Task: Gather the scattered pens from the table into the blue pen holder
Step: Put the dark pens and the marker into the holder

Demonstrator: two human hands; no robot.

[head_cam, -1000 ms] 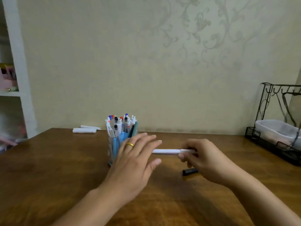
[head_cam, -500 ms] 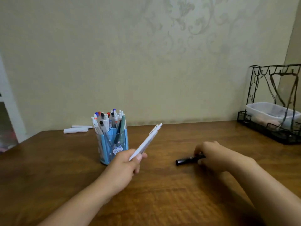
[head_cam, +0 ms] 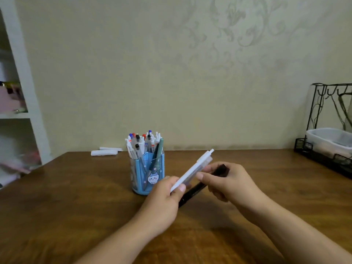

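Note:
The blue pen holder [head_cam: 147, 173] stands upright on the wooden table [head_cam: 76, 197], filled with several pens. Just right of it, my left hand [head_cam: 163, 202] grips the lower end of a white pen [head_cam: 192, 170] that points up and to the right. My right hand [head_cam: 226, 180] holds a black pen [head_cam: 196, 188] by its upper end; the black pen slants down-left, and its lower end meets my left hand's fingers. Both pens are lifted above the table, close together.
A black wire rack [head_cam: 327, 134] with a clear plastic tub [head_cam: 327, 141] stands at the table's far right. Two white rolled items [head_cam: 104, 151] lie near the back edge, left of the holder. A white shelf unit [head_cam: 21, 92] stands beyond the table's left side.
My right hand passed the white pen to my left hand, then picked the black pen off the table and brought it up beside the white pen.

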